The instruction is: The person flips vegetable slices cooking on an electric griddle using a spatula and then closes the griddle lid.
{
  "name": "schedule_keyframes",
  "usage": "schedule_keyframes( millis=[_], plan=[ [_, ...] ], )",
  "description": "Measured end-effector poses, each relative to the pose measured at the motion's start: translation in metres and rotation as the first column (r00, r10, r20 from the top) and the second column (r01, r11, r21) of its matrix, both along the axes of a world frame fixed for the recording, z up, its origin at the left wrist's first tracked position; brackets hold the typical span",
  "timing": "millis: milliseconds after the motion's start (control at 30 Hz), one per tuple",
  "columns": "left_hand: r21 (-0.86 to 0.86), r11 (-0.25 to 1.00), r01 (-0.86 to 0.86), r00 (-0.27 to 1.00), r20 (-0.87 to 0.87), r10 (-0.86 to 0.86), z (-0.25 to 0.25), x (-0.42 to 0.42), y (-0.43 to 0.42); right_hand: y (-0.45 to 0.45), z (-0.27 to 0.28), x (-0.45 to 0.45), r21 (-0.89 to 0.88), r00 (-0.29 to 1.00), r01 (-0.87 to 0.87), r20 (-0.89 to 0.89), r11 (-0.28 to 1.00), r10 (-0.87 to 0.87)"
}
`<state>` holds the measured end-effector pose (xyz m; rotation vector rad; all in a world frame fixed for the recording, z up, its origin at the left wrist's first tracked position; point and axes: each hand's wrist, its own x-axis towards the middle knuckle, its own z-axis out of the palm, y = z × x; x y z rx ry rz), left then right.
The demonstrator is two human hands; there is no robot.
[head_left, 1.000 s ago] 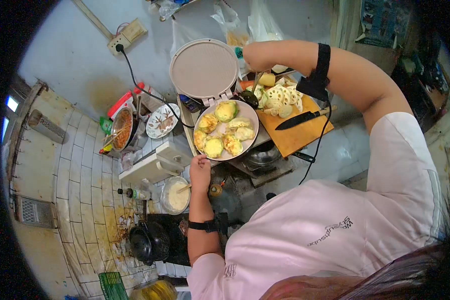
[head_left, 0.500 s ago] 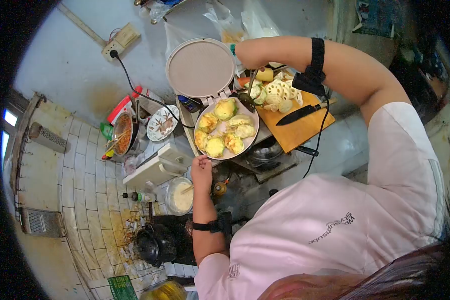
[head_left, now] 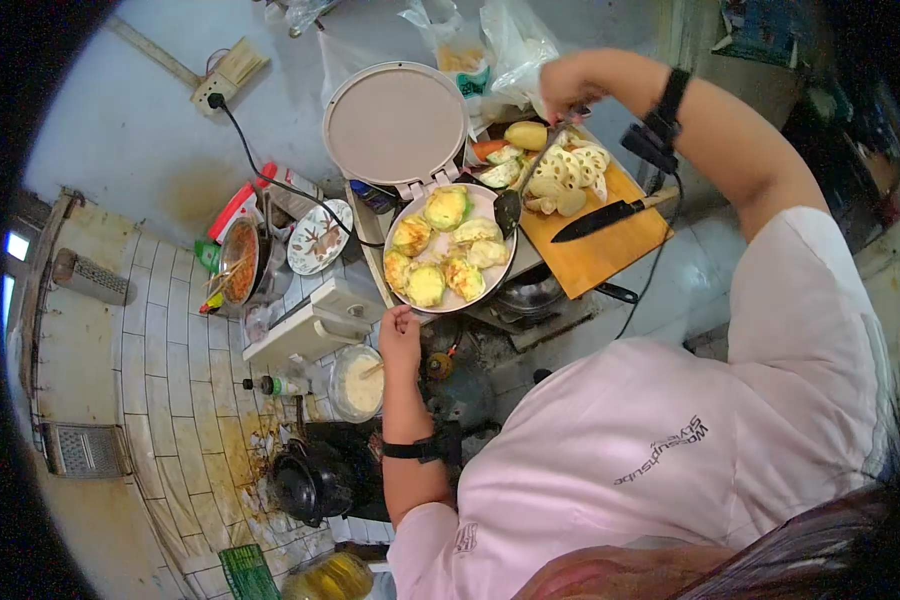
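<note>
My right hand [head_left: 566, 92] is closed round the handle of a dark spatula [head_left: 508, 212], whose blade rests over the right rim of an open electric griddle [head_left: 440, 262]. Several golden, egg-coated vegetable slices [head_left: 427, 286] lie on the griddle plate, some browned. My left hand [head_left: 400, 336] is curled at the griddle's front rim, fingertips at its edge; what they hold, if anything, is hidden. The griddle's round lid [head_left: 395, 122] stands raised behind. Beside my right hand, sliced lotus root [head_left: 582, 168] is heaped on a wooden cutting board [head_left: 575, 262].
A black-bladed knife [head_left: 598, 220] lies across the board. A bowl of pale batter [head_left: 356, 384] with chopsticks stands nearer me. Leftward are a patterned plate [head_left: 320, 238] and a pan of reddish food [head_left: 240, 265]. The power cord [head_left: 270, 180] runs from the wall socket toward the griddle.
My right hand has moved right, away from the griddle, and the spatula is now slanted with its blade at the plate's rim. My left hand stays at the front edge.
</note>
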<state>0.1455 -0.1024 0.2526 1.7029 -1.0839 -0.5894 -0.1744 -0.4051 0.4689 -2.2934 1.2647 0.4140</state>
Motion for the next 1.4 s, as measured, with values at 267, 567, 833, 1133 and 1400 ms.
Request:
schedule_keyframes(
  millis=[267,567,833,1133,1400],
  plan=[
    [0.084,0.996,-0.006,0.983,0.182,-0.01,0.013,0.0,-0.023,0.028,-0.046,-0.041,0.114,0.894,0.137,0.412,0.984,-0.173],
    [0.073,0.997,0.016,0.975,0.221,-0.032,0.029,-0.019,-0.047,0.026,-0.059,-0.048,0.086,0.906,0.108,0.401,0.99,-0.134],
    [0.096,0.994,0.045,0.98,0.19,-0.063,0.033,-0.021,-0.048,0.018,-0.076,-0.056,0.232,0.869,0.076,0.462,0.97,-0.179],
    [0.118,0.991,0.069,0.979,0.185,-0.09,0.026,-0.009,-0.049,-0.002,-0.069,-0.058,0.113,0.853,0.017,0.517,0.993,-0.073],
    [0.113,0.992,0.058,0.974,0.213,-0.081,0.023,-0.003,-0.041,0.024,-0.02,-0.026,-0.112,0.96,-0.145,0.226,0.983,0.167]
  ],
)
